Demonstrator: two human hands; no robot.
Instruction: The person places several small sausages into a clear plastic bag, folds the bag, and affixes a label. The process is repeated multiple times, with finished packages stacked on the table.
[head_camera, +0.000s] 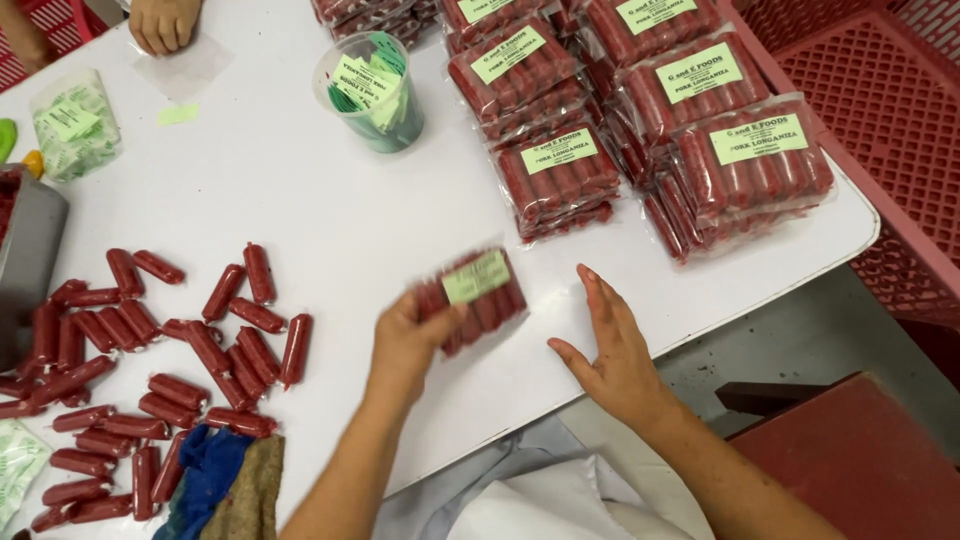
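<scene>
Left hand (405, 335) grips sausage pack (472, 297) (blurry). Right hand (612, 350) open, holds nothing. Many packs (640, 110) stacked on tabletop (330, 215); loose sausages (150, 370) still unpacked.

Head camera looks steeply down, close over the white table (330, 200), slightly blurred.
</scene>
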